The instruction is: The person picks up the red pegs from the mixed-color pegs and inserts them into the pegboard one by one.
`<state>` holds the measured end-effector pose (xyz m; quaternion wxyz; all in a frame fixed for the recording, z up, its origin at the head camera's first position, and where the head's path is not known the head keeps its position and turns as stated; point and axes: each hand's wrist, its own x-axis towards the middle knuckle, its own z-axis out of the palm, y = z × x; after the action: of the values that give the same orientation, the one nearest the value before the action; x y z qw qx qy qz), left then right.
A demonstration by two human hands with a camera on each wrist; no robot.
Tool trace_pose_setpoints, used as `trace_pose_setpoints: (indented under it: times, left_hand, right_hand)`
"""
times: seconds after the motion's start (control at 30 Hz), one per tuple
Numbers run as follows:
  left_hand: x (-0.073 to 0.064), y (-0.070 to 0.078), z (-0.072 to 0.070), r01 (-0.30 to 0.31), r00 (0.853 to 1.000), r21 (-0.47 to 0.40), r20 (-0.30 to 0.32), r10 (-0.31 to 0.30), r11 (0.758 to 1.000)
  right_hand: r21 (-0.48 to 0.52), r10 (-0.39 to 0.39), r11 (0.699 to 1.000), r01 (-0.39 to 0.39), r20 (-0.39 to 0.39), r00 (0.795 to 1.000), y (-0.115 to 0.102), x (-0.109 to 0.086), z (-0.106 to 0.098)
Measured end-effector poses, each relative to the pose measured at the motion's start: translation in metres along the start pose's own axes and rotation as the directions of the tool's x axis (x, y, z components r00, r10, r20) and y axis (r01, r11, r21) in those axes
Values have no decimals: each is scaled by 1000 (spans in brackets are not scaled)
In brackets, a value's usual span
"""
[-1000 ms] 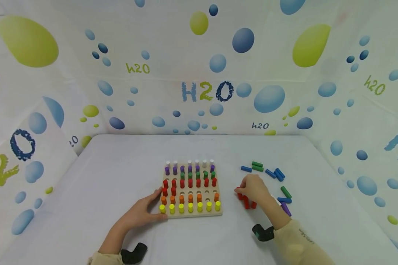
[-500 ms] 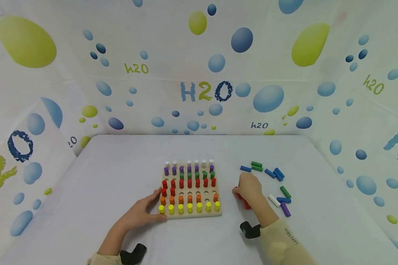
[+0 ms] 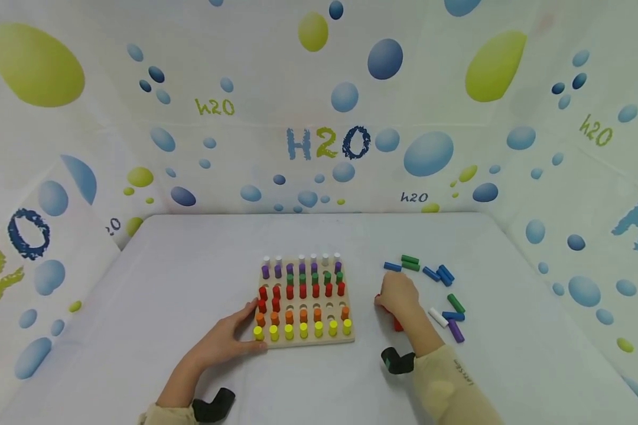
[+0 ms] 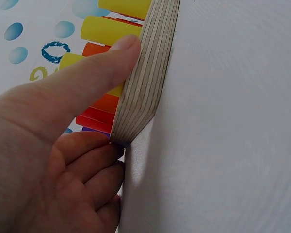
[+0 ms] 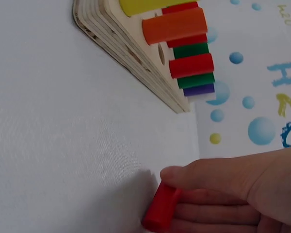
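A wooden pegboard (image 3: 311, 342) stands left of the table's middle, with rows of white, purple, green, red, orange and yellow pegs upright in it. Several of its holes are bare. My left hand (image 3: 224, 339) holds the board's near left corner, thumb on the front edge and bent fingers against the left side. To the right of the board, my right hand (image 3: 399, 293) pinches a red peg (image 5: 162, 208) between thumb and fingers, low over the table. Another red peg (image 3: 397, 323) lies just under that hand, partly hidden by it.
Loose pegs lie right of my right hand: blue pegs (image 3: 445, 275), green pegs (image 3: 410, 263), a white peg (image 3: 438, 317) and a purple peg (image 3: 456, 331). A white cloth (image 3: 191, 254) covers the table. Behind it rises a patterned backdrop (image 3: 255, 159).
My right hand has shifted slightly left over the red pegs, uncovering the white peg. The left hand has stayed on the board; the head view has tilted slightly.
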<state>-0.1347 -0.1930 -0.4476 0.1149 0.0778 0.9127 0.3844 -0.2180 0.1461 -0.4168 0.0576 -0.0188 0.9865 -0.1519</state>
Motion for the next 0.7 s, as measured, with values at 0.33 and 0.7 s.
trace_pose_setpoints:
  times: [0.33,0.7]
  left_hand:
    - [0,1,-1,-7,1000,6,-4,7,1000]
    - [1,-1,0,-7,1000,3,-5,7,1000]
  right_hand:
    - [418,34,908,-30,-1,999,19,0,2]
    - [678,-10,722,140,-193,981,11,-4,7]
